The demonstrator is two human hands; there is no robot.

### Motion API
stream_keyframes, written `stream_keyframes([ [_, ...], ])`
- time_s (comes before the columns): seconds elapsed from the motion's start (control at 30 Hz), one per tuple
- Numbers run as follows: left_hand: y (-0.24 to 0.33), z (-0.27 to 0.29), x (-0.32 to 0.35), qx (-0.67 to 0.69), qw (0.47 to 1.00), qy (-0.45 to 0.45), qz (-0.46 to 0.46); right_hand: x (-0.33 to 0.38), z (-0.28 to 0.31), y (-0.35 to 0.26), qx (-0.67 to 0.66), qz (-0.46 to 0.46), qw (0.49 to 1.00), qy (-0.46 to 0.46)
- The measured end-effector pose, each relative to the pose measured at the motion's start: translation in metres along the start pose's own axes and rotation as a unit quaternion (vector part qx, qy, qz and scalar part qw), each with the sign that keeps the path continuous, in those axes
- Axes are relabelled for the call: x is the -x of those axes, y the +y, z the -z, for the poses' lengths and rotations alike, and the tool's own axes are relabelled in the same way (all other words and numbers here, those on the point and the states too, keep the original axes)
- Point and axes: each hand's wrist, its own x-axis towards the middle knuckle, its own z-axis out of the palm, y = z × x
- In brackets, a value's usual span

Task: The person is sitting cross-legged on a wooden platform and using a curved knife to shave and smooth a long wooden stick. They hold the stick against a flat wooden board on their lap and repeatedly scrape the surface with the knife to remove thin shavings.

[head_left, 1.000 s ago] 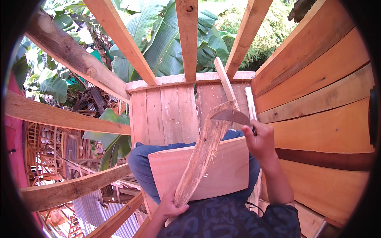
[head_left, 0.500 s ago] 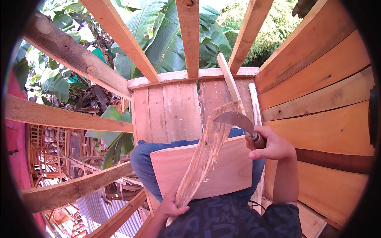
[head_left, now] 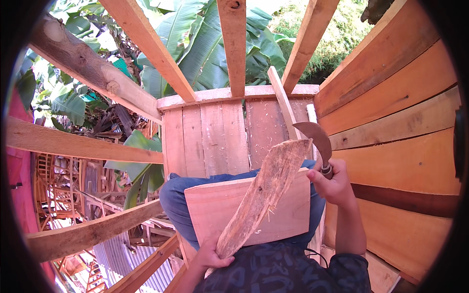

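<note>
Rough wood strip (head_left: 264, 195) held slanting across a board (head_left: 288, 215) on the lap.

The strip is pale, splintered and uneven, wider at its top end. The left hand (head_left: 212, 254) grips its lower end; the right hand (head_left: 332, 183) is closed around a curved knife (head_left: 317, 139), whose blade meets the strip's top by the plank wall (head_left: 405, 146).

A flat pale wooden board (head_left: 215, 215) rests across the person's blue-jeaned lap (head_left: 171, 195) at lower centre; a rough wood slab (head_left: 264, 195) lies diagonally on it.
</note>
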Motion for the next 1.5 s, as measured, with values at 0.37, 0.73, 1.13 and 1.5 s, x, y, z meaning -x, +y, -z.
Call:
stream_keyframes([
  [0.37,-0.008,0.001,0.003,-0.002,1.0,-0.002,0.004,0.01,0.005,-0.011,0.045,0.027,0.984,-0.171],
  [0.73,-0.004,0.003,0.002,-0.006,1.0,-0.002,0.016,0.003,-0.003,0.0,0.055,0.014,0.997,-0.05],
  [1.13,0.0,0.0,0.001,0.021,1.0,0.004,0.016,0.022,-0.008,-0.005,0.019,0.025,0.996,-0.078],
  [1.5,-0.005,0.003,0.005,0.018,1.0,-0.005,0.002,-0.005,0.013,0.006,-0.036,0.053,0.947,0.316],
])
